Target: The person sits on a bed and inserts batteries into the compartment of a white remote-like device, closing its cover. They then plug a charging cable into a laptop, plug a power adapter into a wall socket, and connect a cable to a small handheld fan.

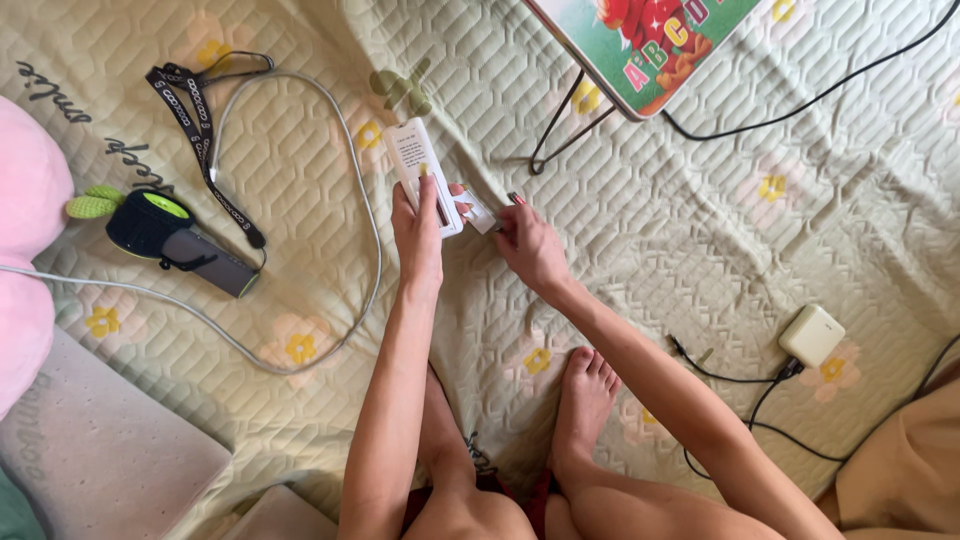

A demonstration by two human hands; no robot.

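Left hand (417,232) wraps a slim white box (422,170), grip closed round its lower end, held above the quilt (700,230). Right hand (532,247) pinches a small white flap (478,212) at the box's bottom. A charger (811,335) lies well apart.

Two bare forearms stretch forward from the bottom of the view, converging near its centre. The left hand (418,228) is closed in a grip, thumb extended upward along what it holds. The right hand (530,245) is angled inward just beside it, fingers (512,205) pinched together. A bare foot (583,395) rests between the arms.
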